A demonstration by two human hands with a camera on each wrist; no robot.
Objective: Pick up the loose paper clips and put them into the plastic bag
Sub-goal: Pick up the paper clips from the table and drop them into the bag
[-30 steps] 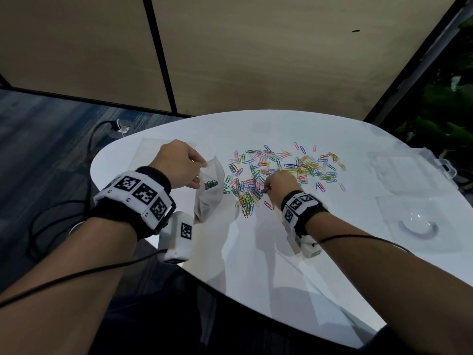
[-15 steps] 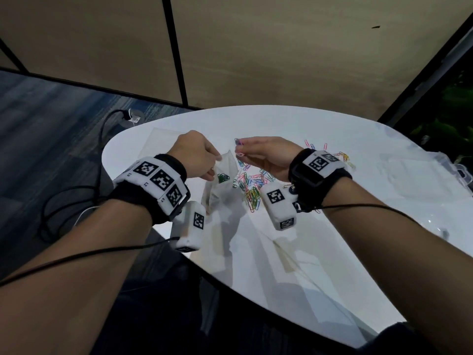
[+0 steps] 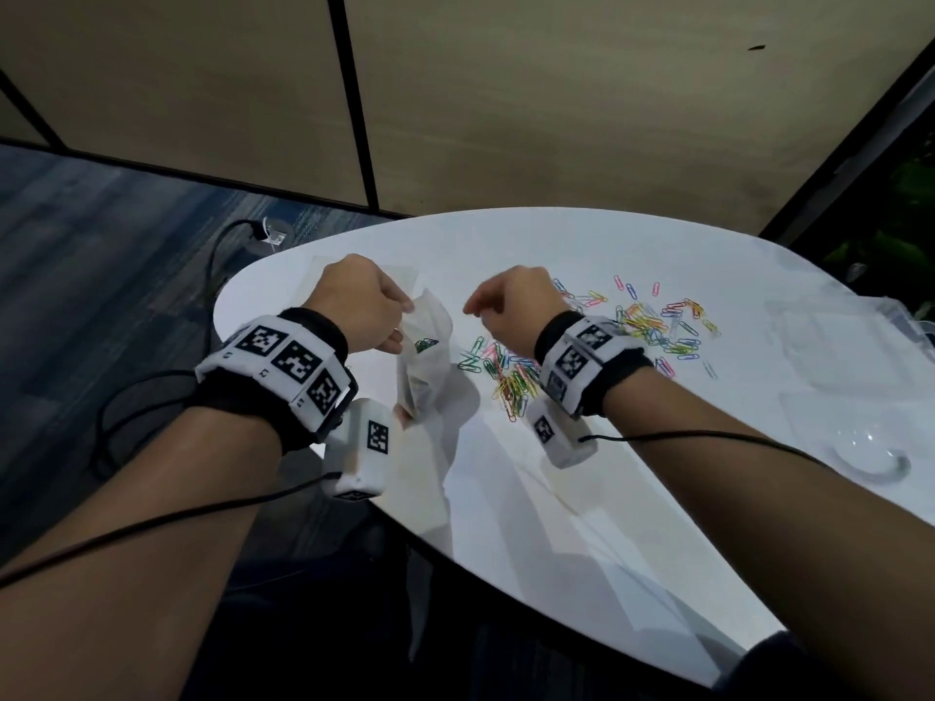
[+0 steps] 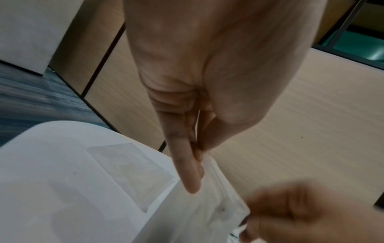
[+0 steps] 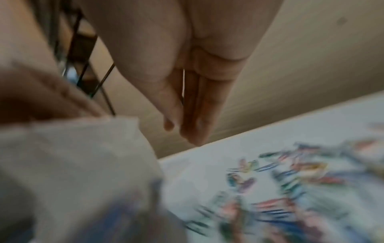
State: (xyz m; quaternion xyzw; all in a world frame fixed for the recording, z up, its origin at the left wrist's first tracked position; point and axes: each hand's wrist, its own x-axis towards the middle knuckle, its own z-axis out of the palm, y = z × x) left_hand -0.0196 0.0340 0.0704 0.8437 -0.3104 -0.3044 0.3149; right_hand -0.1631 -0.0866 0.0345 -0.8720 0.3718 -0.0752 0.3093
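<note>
My left hand (image 3: 405, 316) pinches the top rim of the clear plastic bag (image 3: 425, 356), which hangs down to the white table (image 3: 531, 498) with a few clips inside. The left wrist view shows thumb and forefinger closed on the bag's (image 4: 197, 213) rim. My right hand (image 3: 473, 312) hovers just right of the bag's mouth; in the right wrist view its fingers (image 5: 195, 128) are nearly straight with nothing between them. Colourful loose paper clips (image 3: 511, 382) lie scattered under and to the right of that hand, with more clips (image 3: 652, 321) farther right.
Clear plastic boxes (image 3: 835, 346) sit at the table's right side, with a round clear piece (image 3: 870, 457) nearer me. A flat clear sheet (image 4: 124, 164) lies behind the bag. The table's curved front edge (image 3: 455, 564) is close; a cable (image 3: 217, 255) runs on the floor at left.
My right hand took clips from the pile, carried them to the bag's mouth, and has now drawn back right with its fingers straightened. The left hand kept hold of the bag.
</note>
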